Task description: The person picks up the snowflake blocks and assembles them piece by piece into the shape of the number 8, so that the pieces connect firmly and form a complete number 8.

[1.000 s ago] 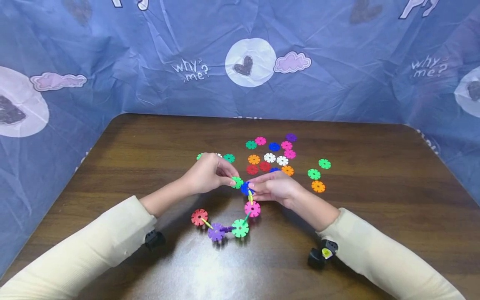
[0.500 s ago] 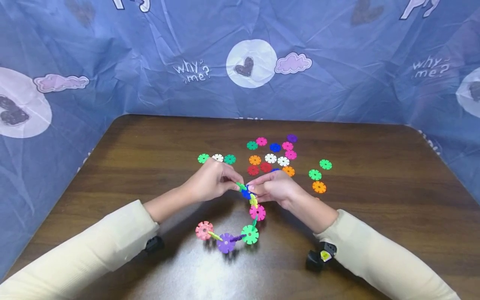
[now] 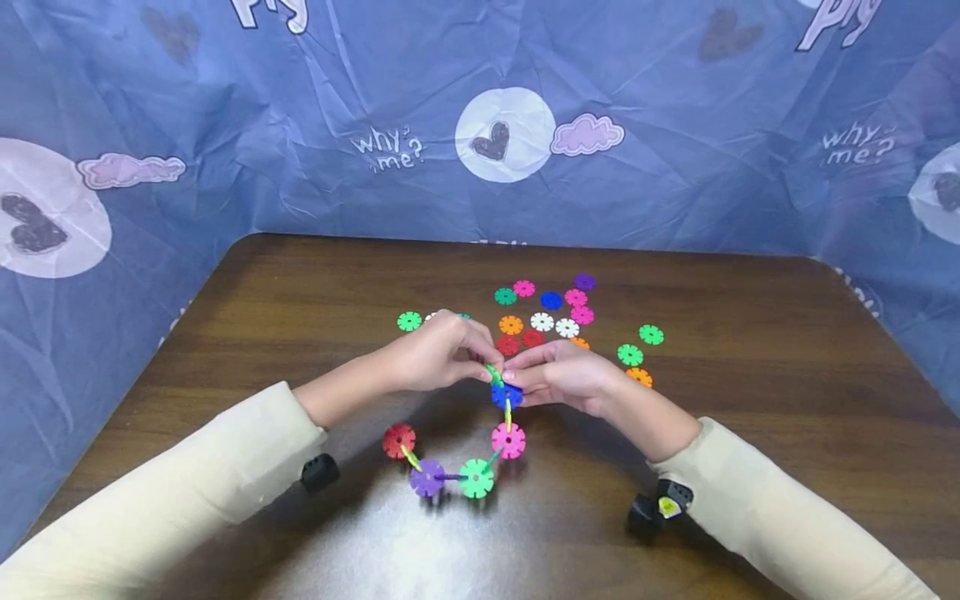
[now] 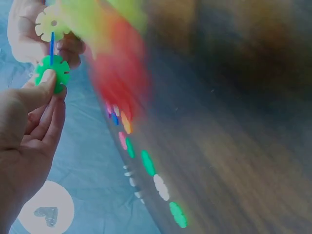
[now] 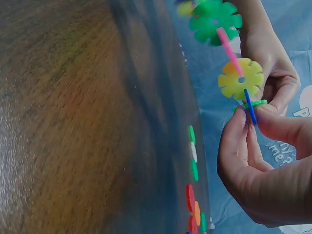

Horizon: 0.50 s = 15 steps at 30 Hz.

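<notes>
In the head view my left hand (image 3: 442, 354) pinches a bright green notched disc (image 4: 62, 67) between thumb and fingers. My right hand (image 3: 570, 379) pinches a blue notched disc (image 3: 507, 398), the end of a chain of interlocking discs. The green disc meets the blue one edge to edge at an angle, notches together. Below the blue disc hang a yellow disc (image 5: 248, 80), a pink disc (image 3: 508, 442), a green disc (image 3: 476, 480) and a purple disc (image 3: 427, 478), with thin edge-on discs linking some. A red disc (image 3: 399, 441) forms the free end. Fingers partly hide the joint.
Loose discs lie on the brown wooden table (image 3: 315, 283) beyond the hands, among them white (image 3: 542, 322), orange (image 3: 511, 325) and red ones. Two green discs and an orange disc (image 3: 639, 377) lie at right. A blue printed cloth (image 3: 300, 150) hangs behind.
My left hand has moved right and brought the green disc against the blue one, turning it nearly edge-on. The hanging chain has swung toward me and back.
</notes>
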Tool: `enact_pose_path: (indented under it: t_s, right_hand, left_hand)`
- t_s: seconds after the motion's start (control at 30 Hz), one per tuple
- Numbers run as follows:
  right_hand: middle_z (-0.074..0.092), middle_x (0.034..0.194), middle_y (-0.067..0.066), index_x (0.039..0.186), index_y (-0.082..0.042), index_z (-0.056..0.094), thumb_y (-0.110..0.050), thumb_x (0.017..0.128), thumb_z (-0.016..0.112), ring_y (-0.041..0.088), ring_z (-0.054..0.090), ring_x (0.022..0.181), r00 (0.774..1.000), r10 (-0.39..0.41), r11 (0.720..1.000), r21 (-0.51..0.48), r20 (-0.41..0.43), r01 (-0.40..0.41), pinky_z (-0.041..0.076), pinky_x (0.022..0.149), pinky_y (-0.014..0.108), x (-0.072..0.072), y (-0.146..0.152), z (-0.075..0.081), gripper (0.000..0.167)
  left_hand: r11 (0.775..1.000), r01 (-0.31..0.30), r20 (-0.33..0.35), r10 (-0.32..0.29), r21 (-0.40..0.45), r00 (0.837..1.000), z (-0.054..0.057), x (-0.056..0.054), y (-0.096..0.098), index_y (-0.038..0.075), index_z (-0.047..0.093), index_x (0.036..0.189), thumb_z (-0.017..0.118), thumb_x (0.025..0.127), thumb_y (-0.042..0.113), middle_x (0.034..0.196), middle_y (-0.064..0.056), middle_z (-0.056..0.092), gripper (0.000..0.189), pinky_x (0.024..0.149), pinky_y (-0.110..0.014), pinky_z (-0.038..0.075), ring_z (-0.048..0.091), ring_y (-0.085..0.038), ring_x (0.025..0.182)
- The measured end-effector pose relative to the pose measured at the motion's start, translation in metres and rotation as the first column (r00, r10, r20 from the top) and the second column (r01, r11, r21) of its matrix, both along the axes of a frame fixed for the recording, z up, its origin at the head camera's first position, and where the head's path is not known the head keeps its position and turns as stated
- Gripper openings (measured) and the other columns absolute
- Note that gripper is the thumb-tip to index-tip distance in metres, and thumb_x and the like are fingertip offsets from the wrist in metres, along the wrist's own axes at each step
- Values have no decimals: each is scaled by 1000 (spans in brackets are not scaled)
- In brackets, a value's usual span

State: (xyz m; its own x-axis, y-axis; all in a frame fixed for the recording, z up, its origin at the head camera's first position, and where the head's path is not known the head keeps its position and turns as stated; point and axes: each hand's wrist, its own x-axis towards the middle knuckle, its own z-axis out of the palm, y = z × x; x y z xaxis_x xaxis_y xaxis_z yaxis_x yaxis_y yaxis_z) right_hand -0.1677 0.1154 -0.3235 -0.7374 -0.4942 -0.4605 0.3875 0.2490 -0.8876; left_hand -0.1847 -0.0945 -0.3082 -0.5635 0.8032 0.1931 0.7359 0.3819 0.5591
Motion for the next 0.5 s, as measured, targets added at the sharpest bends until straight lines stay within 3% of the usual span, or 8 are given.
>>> enact_pose_path:
  t_s: [0.2, 0.43, 0.5]
  right_hand:
    - [70, 81, -8, 125, 15, 52, -6, 93, 59, 5, 68, 73, 999, -44, 999, 0, 17, 44, 58, 77, 24, 2, 2, -1, 39]
    - [73, 82, -3, 123, 13, 57, -7, 92, 62, 8, 68, 74, 998, -57, 997, 45, 27, 56, 58, 77, 26, 5, -2, -13, 36]
    - [73, 82, -3, 123, 13, 57, -6, 92, 61, 8, 69, 74, 998, -59, 997, 41, 29, 58, 58, 78, 26, 5, -3, -15, 36]
  left_hand:
    - [1000, -22, 28, 23, -14, 999, 1, -3, 3, 8, 76, 85, 78, 78, 7, 81, -2, 72, 7, 72, -18, 54, 61, -7, 75]
    - [994, -105, 146, 104, -1, 984, -15, -2, 0, 6, 74, 85, 78, 79, 7, 82, -4, 74, 8, 73, -19, 55, 67, -7, 75]
    - [989, -146, 143, 144, 4, 979, -16, -7, -4, 3, 73, 88, 77, 79, 6, 84, -8, 75, 10, 73, -22, 56, 69, -12, 77]
